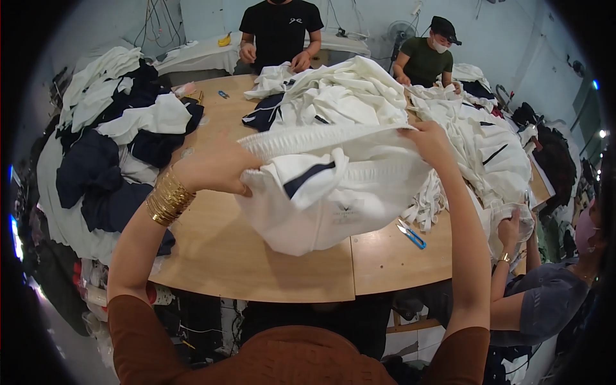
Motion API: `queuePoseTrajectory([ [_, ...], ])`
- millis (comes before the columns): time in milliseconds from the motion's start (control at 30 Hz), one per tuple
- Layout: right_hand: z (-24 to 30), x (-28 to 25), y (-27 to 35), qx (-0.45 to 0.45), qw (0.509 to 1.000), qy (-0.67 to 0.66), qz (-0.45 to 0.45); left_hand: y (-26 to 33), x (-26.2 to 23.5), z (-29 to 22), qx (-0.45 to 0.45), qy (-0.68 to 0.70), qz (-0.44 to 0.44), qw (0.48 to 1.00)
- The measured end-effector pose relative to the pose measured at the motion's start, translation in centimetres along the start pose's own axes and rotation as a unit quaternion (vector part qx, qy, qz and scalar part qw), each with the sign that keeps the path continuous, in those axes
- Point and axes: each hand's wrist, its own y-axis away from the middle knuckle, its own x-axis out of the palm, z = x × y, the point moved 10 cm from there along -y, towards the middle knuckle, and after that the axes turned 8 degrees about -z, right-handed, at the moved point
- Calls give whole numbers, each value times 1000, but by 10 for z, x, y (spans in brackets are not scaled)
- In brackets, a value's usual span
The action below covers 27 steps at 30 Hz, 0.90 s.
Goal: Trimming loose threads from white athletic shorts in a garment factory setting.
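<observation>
Now stretching white garment [333, 192] taut above table [256, 263]: left hand [215, 170], right hand [427, 141] clenched on waistband; snips [410, 236] beside.

Both arms raised — left hand [215, 168] and right hand [428, 142] clenched, spread apart.

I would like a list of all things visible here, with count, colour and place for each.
garment: one, white with a navy stripe, held up over the table
table: one, light wood, centre
white pile: one, white, behind the garment
dark pile: one, navy and white, left edge
thread snips: one, blue, on the table at right
co-workers: three; black shirt far side, green shirt far right, grey shirt near right
fan: one, grey, back wall
bangles: several, gold, left wrist
left hand: grips the garment
right hand: grips the garment
</observation>
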Motion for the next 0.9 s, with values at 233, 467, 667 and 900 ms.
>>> queuePoseTrajectory([
  [233, 7, -20, 4, -23, 989, 129, -62, 20, -80, 0, 58, -62, -292, 953],
  [467, 26, -24, 8, -29, 996, -29, -78, 13, -79, 31, -24, -166, -289, 943],
  [667, 91, 8, 12, 58, 950, -301, 60, -13, -53, -37, 50, 208, -121, 969],
  [900, 127, 33, 36, -67, 952, -299, 10, -69, 18, -57, -74, 571, -191, 795],
])
